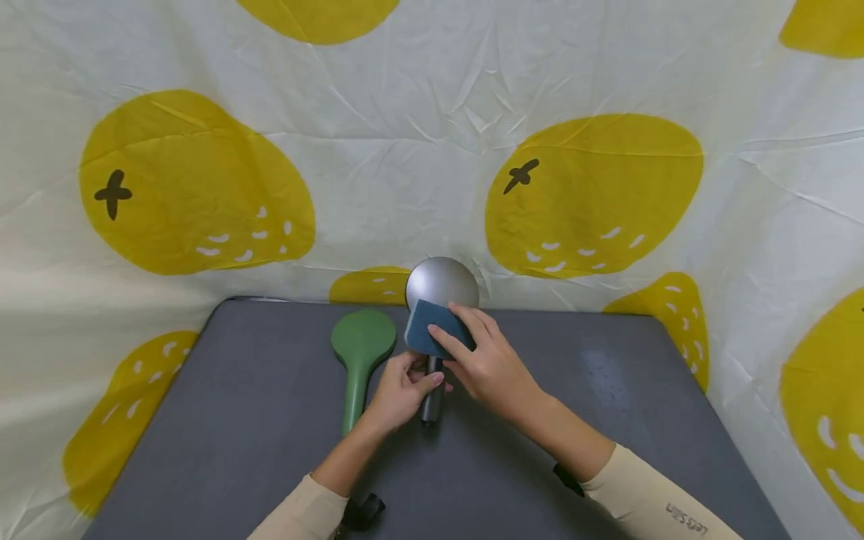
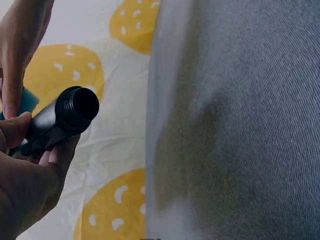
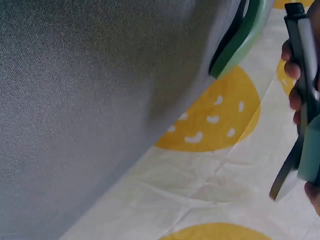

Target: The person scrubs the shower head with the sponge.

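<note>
A silver shower head with a dark handle is held up above the table, its round head at the far end. My left hand grips the handle, thumb across it. The hollow threaded end of the handle points toward the left wrist camera. In my right hand is a blue sponge, held against the shower head where the round part meets the handle. The sponge covers the lower part of the round head. Left of my hands a green shower head lies on the table, its handle end hidden by my left forearm.
The grey table extends around both hands, its far edge close to a pale cloth backdrop printed with yellow fruit. Dark straps are at the wrists.
</note>
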A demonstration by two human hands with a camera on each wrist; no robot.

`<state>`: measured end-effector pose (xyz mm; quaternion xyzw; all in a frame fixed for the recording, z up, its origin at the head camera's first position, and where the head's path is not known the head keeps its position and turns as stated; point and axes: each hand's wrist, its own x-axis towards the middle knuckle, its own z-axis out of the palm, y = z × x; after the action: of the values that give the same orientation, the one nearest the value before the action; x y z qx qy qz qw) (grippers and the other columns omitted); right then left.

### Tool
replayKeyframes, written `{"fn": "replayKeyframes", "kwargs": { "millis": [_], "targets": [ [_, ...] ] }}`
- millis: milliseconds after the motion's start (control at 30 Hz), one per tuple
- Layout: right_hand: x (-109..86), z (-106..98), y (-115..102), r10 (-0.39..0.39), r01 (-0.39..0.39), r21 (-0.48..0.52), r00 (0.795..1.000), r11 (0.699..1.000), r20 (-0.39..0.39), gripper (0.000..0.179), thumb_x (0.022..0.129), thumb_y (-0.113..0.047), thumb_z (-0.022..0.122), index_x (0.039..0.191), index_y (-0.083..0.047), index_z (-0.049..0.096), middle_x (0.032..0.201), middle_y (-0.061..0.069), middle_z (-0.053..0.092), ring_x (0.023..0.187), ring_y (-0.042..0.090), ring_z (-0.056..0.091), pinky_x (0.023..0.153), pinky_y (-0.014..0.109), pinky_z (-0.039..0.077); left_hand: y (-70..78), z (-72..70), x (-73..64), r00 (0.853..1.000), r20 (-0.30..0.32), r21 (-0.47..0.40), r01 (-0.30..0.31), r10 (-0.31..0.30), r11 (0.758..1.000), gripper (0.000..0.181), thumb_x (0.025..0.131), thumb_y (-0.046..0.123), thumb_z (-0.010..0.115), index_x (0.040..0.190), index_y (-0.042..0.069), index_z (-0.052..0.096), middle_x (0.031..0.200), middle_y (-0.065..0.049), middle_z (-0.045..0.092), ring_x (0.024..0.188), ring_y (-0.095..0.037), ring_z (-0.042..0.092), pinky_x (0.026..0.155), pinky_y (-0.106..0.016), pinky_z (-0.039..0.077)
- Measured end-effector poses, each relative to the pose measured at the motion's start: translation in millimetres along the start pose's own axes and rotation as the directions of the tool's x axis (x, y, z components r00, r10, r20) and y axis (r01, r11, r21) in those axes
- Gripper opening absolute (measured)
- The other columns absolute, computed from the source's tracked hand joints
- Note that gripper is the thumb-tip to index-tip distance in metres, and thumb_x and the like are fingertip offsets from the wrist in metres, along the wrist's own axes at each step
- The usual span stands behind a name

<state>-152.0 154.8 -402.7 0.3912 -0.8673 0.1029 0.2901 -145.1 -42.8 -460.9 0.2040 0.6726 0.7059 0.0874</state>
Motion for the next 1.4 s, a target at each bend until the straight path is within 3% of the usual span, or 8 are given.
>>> {"fn": "replayKeyframes", "kwargs": {
  "millis": [200,367,500,667,800,900,1100,1400],
  "targets": [
    [4.4,-8.6,13.9,0.073,-0.073,0.081,0.997,0.994,0.007,0.061,0.087,-0.015,0.084,0.144,-0.014,0.06,0.152,0.026,0.046,0.136,0.044,0.048,0.108,0.057,0.05,0.9,-0.8,2.2,0.999,0.048,-0.03,-0.021,0.023,0.999,0.053,0.102,-0.002,0.06,0.152,-0.003,0.043,0.127,-0.033,0.065,0.094,-0.044,0.074,0.087,-0.037,0.063],
    [18.5,-21.3,34.1,0.178,-0.183,0.135,0.983,0.974,0.049,0.057,0.091,-0.013,0.08,0.145,-0.013,0.059,0.155,0.025,0.045,0.14,0.043,0.047,0.11,0.057,0.048,1.7,-0.9,3.7,0.995,0.082,-0.012,-0.049,0.05,0.999,0.052,0.103,0.001,0.06,0.153,0.002,0.044,0.121,-0.029,0.068,0.092,-0.042,0.075,0.088,-0.035,0.063],
    [27.4,-28.4,51.5,0.275,-0.297,0.189,0.952,0.936,0.136,0.056,0.095,-0.014,0.076,0.147,-0.014,0.057,0.157,0.024,0.043,0.141,0.043,0.047,0.111,0.058,0.047,0.5,-0.4,3.0,0.994,0.101,0.001,-0.049,0.048,0.999,0.05,0.103,0.002,0.059,0.151,0.0,0.044,0.121,-0.029,0.068,0.092,-0.042,0.075,0.088,-0.029,0.061],
    [38.0,-33.7,69.9,0.372,-0.435,0.249,0.891,0.865,0.262,0.056,0.099,-0.016,0.07,0.152,-0.015,0.051,0.161,0.023,0.037,0.146,0.042,0.041,0.115,0.06,0.043,0.5,-0.6,-0.3,0.993,0.11,0.004,-0.033,0.032,0.999,0.05,0.104,0.002,0.058,0.152,0.001,0.043,0.122,-0.028,0.067,0.093,-0.042,0.075,0.089,-0.028,0.06],
    [40.8,-36.2,79.1,0.423,-0.485,0.249,0.867,0.838,0.264,0.057,0.101,-0.018,0.069,0.154,-0.014,0.049,0.161,0.022,0.038,0.144,0.041,0.044,0.112,0.059,0.045,3.0,-1.3,-3.4,0.994,0.111,0.003,-0.025,0.025,1.0,0.048,0.105,0.002,0.056,0.151,0.001,0.043,0.123,-0.028,0.067,0.094,-0.042,0.075,0.09,-0.031,0.061],
    [37.4,-35.5,78.7,0.43,-0.474,0.227,0.876,0.851,0.216,0.057,0.1,-0.017,0.07,0.153,-0.013,0.05,0.159,0.023,0.04,0.139,0.042,0.048,0.108,0.058,0.049,4.1,-1.2,-3.8,0.993,0.116,-0.001,-0.026,0.026,1.0,0.046,0.105,0.002,0.056,0.149,0.0,0.043,0.123,-0.029,0.066,0.094,-0.043,0.075,0.089,-0.032,0.061],
    [22.2,-23.0,62.9,0.345,-0.353,0.196,0.936,0.915,0.072,0.058,0.094,-0.014,0.077,0.147,-0.012,0.055,0.152,0.026,0.046,0.138,0.045,0.046,0.109,0.062,0.045,6.6,-1.9,-3.3,0.993,0.114,-0.008,-0.024,0.024,1.0,0.043,0.105,0.002,0.055,0.147,-0.001,0.043,0.121,-0.029,0.065,0.093,-0.044,0.074,0.088,-0.032,0.062],
    [-12.5,3.1,15.0,0.278,-0.274,0.184,0.961,0.944,0.008,0.061,0.088,-0.02,0.084,0.143,-0.015,0.056,0.149,0.023,0.047,0.132,0.043,0.048,0.101,0.059,0.051,6.0,-5.0,-5.1,0.997,0.077,-0.058,-0.015,0.019,0.998,0.04,0.106,0.001,0.052,0.144,-0.006,0.04,0.12,-0.035,0.062,0.09,-0.037,0.075,0.083,-0.034,0.063]
  ]
}}
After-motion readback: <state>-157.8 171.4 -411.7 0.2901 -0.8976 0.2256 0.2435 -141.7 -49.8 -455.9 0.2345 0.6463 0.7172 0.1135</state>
